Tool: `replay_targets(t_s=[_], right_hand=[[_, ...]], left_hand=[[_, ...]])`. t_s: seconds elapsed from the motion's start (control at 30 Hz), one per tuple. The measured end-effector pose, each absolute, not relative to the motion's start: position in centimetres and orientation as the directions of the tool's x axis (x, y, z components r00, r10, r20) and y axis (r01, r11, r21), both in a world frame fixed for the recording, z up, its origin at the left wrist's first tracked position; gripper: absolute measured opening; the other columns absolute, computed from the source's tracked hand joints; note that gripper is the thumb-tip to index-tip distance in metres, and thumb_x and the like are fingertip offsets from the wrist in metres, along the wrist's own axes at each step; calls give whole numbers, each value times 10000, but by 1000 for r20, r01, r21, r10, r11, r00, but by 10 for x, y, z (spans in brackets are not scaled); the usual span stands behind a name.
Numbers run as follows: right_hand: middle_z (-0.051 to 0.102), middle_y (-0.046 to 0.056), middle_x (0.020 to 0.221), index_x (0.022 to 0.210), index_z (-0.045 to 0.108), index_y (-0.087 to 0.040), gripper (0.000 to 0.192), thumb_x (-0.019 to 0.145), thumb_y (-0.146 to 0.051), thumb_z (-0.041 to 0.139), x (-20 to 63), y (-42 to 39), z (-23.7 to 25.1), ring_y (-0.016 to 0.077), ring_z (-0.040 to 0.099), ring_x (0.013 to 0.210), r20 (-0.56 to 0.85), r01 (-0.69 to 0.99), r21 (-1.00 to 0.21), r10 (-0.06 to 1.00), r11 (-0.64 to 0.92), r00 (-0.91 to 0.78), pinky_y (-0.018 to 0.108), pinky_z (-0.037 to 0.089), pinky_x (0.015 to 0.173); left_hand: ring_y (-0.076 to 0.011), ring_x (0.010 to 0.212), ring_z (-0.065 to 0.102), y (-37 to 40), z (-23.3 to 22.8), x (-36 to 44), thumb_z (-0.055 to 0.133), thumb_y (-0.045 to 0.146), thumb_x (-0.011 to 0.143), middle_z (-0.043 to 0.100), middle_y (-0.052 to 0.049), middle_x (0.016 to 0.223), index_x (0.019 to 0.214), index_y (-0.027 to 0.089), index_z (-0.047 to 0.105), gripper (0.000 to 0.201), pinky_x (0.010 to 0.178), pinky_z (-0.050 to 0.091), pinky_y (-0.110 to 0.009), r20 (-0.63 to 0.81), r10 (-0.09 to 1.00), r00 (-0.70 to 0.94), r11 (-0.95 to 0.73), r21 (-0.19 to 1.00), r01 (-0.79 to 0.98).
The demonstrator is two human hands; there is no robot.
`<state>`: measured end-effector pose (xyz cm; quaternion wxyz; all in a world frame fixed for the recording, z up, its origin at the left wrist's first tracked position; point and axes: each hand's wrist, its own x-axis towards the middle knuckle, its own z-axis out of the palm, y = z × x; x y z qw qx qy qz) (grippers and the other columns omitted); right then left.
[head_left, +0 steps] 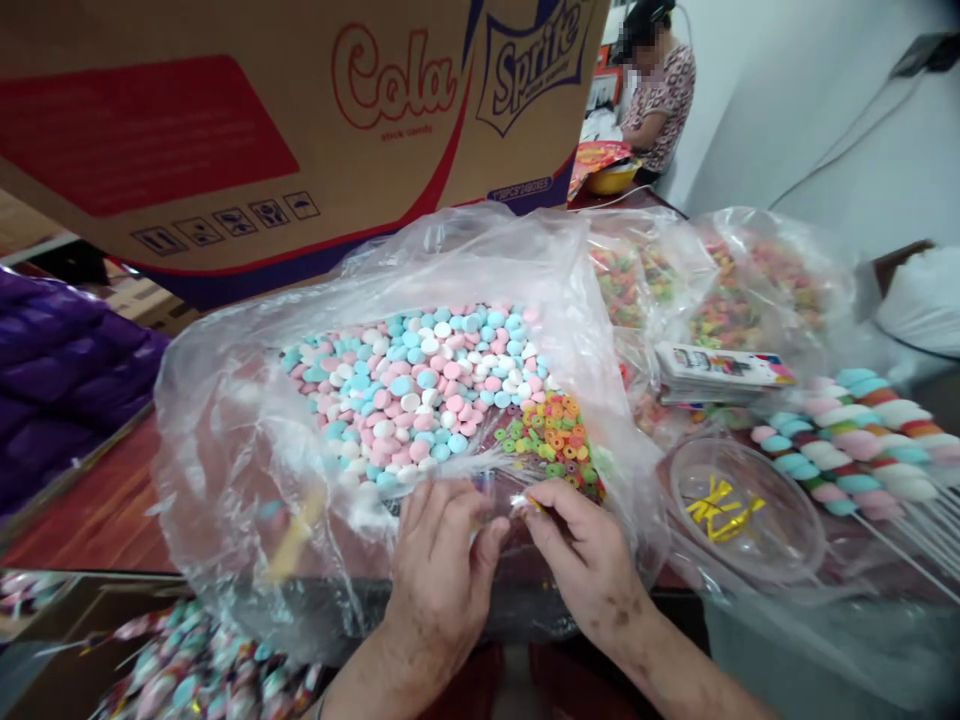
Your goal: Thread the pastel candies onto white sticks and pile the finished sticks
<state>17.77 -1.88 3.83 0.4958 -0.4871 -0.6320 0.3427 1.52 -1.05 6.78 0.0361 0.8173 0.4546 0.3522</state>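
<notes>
L hand [439, 570], R hand [585, 555] pinch small clear wrapper [517, 500] (axis unclear) by candy bag [420, 400].

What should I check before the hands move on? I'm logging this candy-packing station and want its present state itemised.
1. Both hands meet at the small packet: left hand and right hand pinch it, ok.
2. Small packet closed: cannot tell.
3. Big clear bag of pastel candies open: ok.
4. Yellow twist ties in the clear bowl, close by: ok.
5. Candy skewers apart from the hands: ok.
</notes>
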Motion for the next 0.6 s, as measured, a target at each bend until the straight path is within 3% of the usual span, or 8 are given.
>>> replay_targets(t_s=[0.1,0.2,0.33,0.43,0.5,0.6], right_hand=[[596,3,747,809,593,-187,155,928,-177,494,191,-16,44,138,543,722,342,368,-859,934,355,-103,251,442,679],[569,-11,712,759,578,-189,175,914,-145,511,201,-17,51,133,513,708,322,408,-830,924,379,-203,251,424,676],[558,-27,711,753,586,-188,167,893,-122,523,211,-20,56,118,522,717,220,398,-862,940,313,-262,236,408,674],[569,-34,731,788,607,-188,135,885,-127,535,216,-21,55,109,534,718,126,384,-896,956,224,-264,225,403,663],[589,-33,768,834,619,-191,108,889,-139,543,219,-22,55,104,549,731,92,356,-918,965,177,-245,215,411,663],[594,-29,785,844,618,-189,102,903,-149,544,221,-23,56,104,553,751,170,334,-913,962,235,-213,211,416,688]], left_hand=[[-321,1134,498,-6,77,12,625,186,843,568,-153,1215,1302,191,451,491,966,388,-457,482,783,394,-603,429,673],[-327,1191,466,3,90,11,656,158,802,587,-126,1219,1223,209,513,447,1012,354,-470,358,746,561,-665,417,619],[-277,964,558,12,102,16,634,145,801,662,-51,901,853,210,603,89,879,408,-413,191,755,628,-632,467,618],[-182,692,560,14,104,20,599,175,839,628,13,707,711,212,569,137,651,407,-283,-46,793,607,-450,626,637],[-152,619,544,15,102,21,584,205,860,617,36,656,693,218,573,168,575,374,-241,-174,782,598,-316,717,621],[-138,571,530,18,92,20,627,251,843,614,41,605,658,224,613,188,530,363,-213,-201,780,593,-184,832,524]])
